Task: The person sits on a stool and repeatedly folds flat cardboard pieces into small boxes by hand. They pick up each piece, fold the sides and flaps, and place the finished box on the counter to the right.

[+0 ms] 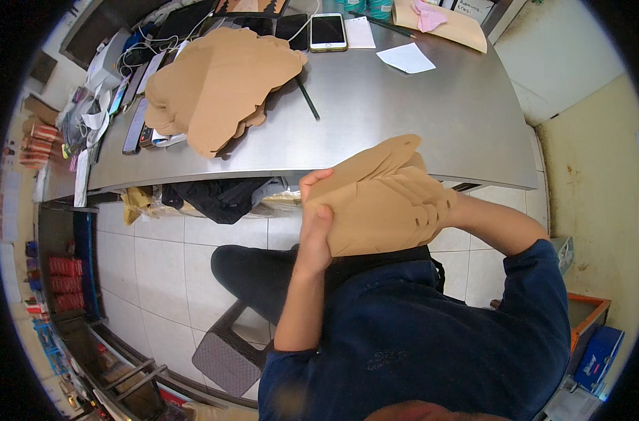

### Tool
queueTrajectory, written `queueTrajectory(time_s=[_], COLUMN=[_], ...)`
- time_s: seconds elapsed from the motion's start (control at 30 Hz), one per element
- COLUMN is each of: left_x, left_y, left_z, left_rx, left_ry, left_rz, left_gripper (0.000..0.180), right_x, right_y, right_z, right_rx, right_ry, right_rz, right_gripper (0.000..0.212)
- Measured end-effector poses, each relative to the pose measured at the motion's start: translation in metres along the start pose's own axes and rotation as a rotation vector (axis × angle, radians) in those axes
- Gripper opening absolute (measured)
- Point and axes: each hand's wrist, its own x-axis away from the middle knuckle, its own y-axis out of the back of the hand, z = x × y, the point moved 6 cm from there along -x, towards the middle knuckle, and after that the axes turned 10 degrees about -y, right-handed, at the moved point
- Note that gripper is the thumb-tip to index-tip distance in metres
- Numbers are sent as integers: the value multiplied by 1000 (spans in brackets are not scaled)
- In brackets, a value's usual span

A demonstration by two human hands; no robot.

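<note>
A stack of brown cut-out card sheets (379, 203) with wavy edges and small slots is held above my lap, just off the table's near edge. The sheets are bent and fanned at the right side. My left hand (316, 219) grips the stack's left end, thumb on the near face and fingers behind it. At the stack's right end, my right hand (446, 223) is mostly behind the sheets, touching them; its fingers are hidden. On the table to the left lies a larger pile of similar brown card sheets (224, 84).
The grey metal table (431, 105) carries a dark green pencil (308, 99), a white phone (328, 33), a white paper piece (406, 58), and cables and devices at the far left. A brown plastic stool (228, 351) stands at lower left. Dark cloth (217, 198) lies under the table.
</note>
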Motion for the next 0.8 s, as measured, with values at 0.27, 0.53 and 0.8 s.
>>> queueTrajectory(time_s=[0.27, 0.53, 0.8], left_x=[0, 2, 0], left_y=[5, 6, 12], left_z=[0, 3, 10], left_rx=[-69, -45, 77], left_ry=[-7, 43, 113], left_rz=[-88, -53, -80], left_gripper=[76, 67, 70], right_x=[-11, -11, 17], right_y=[-4, -7, -2], right_z=[18, 25, 2], right_rx=[88, 119, 47], right_ry=[12, 10, -142], right_rz=[-123, -102, 9], right_gripper=[55, 52, 50])
